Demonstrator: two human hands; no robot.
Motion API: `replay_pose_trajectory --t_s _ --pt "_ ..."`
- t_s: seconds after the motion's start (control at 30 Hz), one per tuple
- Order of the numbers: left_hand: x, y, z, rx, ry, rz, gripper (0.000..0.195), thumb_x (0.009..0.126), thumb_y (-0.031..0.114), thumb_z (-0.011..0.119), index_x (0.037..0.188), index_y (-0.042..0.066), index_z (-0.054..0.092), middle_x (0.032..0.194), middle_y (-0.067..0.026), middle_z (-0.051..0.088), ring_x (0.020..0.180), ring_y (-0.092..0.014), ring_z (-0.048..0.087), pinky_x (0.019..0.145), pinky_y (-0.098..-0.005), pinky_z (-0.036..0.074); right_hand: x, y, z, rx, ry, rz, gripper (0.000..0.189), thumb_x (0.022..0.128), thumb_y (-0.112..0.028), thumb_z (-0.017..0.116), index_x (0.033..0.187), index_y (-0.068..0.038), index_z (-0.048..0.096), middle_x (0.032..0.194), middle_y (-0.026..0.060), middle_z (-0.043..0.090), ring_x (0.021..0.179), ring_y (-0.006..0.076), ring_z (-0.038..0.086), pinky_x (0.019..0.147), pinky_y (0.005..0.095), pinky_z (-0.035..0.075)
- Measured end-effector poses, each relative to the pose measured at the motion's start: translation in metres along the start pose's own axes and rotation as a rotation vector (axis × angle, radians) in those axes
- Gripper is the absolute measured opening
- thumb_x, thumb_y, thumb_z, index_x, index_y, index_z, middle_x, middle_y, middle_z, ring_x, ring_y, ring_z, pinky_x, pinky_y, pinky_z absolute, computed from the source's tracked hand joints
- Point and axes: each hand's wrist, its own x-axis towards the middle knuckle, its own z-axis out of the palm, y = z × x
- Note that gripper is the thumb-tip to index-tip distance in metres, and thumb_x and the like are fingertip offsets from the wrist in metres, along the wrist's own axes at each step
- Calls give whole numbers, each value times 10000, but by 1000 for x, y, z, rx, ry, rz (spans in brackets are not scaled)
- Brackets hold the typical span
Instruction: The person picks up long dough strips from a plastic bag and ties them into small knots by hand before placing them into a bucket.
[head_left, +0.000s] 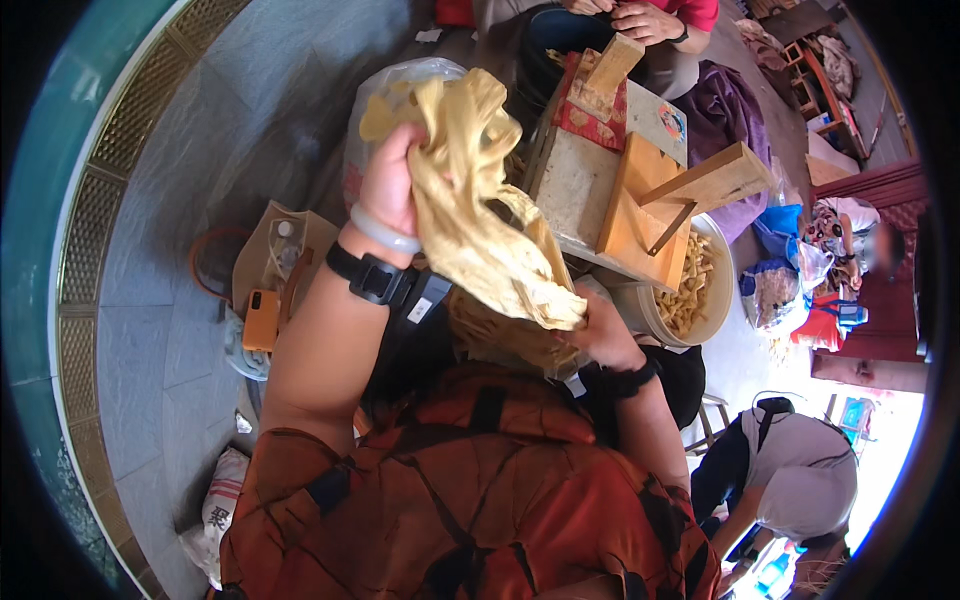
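My left hand (390, 180) grips the upper part of a long, wrinkled, pale-yellow sheet (480, 225) that looks like tofu skin. Its folds rise loosely above my fingers. The sheet's lower end is pinched in my right hand (609, 331), so it hangs slantwise between the two. Below it, over my lap, lies a clear plastic bag (502, 334) with similar yellowish material. A wooden stand with a metal piece (671, 225) sits just beyond my right hand. Behind my left hand stands a plastic bag (360, 154) with more yellow pieces.
The stand rests on a worn low table (577, 187). At its right is a white bucket (720, 300) of short yellow pieces. Across from me, a co-worker's hands (637, 21) are over a dark tub (555, 34). A tote (259, 247) and orange phone (260, 321) are at left.
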Motion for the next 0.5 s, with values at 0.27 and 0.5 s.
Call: replay_pose_trajectory --t_s 0.27,0.5 --pt "-28 -71 -27 -132 92 -267 440 931 385 395 1128 40 585 1074 -150 643 957 -295 635 865 -458 519 12 34 7 -156 99 -112 598 730 -168 762 1235 -7 486 1092 137 629 1020 221 605 878 315 462" --pt "-69 -116 22 -155 69 -306 331 910 228 474 1147 16 568 1121 -121 624 1023 -255 612 925 -422 485 -9 -34 19 552 -70 -354 1106 648 -217 878 1463 -21 157 1480 110 286 1354 222 290 1106 350 246"
